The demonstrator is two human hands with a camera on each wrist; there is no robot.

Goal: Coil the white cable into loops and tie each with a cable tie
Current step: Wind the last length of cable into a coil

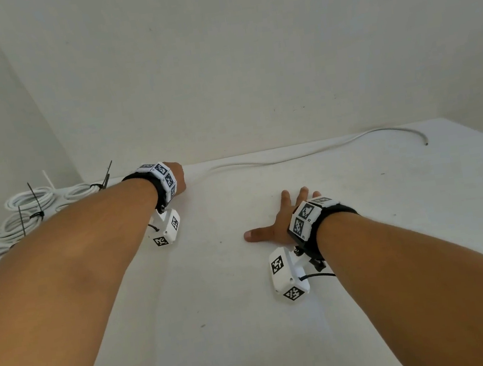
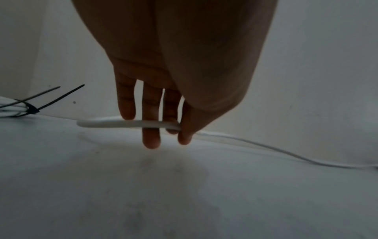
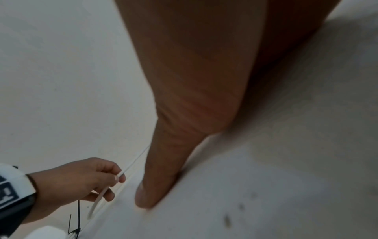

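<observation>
**Left hand has the cable; free length runs away to the right**

My left hand (image 1: 175, 176) sits left of centre in the head view, fingers curled around the white cable (image 2: 131, 124) near one end, a short stub poking out leftward in the left wrist view. From that grip the cable's long axis runs right along the back edge of the table (image 1: 256, 349) to its loose end (image 1: 425, 142) at the upper right. My right hand (image 1: 282, 223) lies flat, fingers spread, holding nothing, and I judge it nearer the free length. Tied coils (image 1: 28, 207) with black cable ties (image 1: 37, 214) crowd the left edge; open room lies centre and right.
</observation>
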